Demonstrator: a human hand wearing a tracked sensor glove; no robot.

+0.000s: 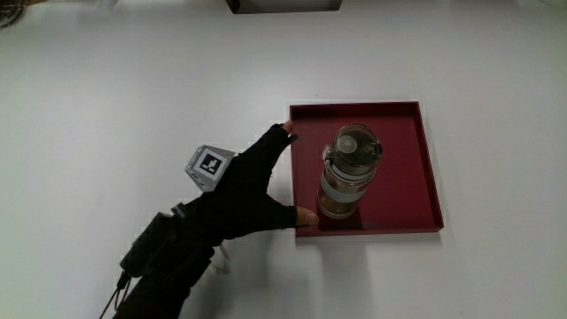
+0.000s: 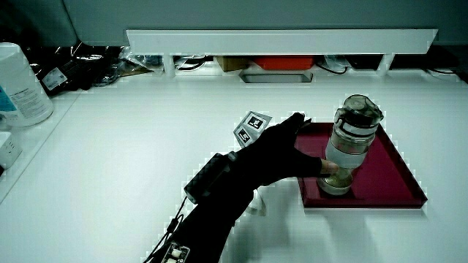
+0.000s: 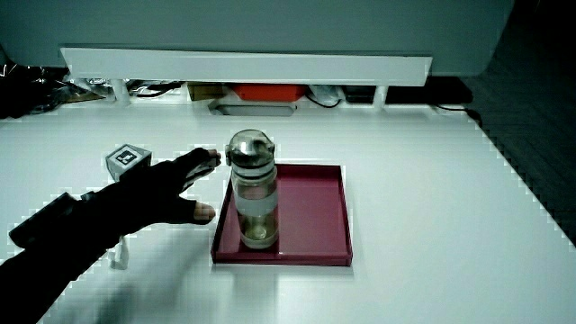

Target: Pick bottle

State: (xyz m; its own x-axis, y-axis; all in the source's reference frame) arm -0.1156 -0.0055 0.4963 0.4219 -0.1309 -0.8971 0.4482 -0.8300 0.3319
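We see a bottle with a clear, glossy body that looks like glass or hard plastic, a pale matt band around its middle, and a smooth grey cap. It stands in a dark red tray with a smooth, slightly shiny surface, probably plastic. Beside the tray, the hand wears a black glove of matt cloth. The table under the tray is white, smooth and softly glossy.

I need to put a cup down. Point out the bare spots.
The table is bare around the red tray except where the hand reaches in, fingers spread. Inside the tray, the floor beside the upright bottle, away from the hand, is free. The hand-side rim is crowded.
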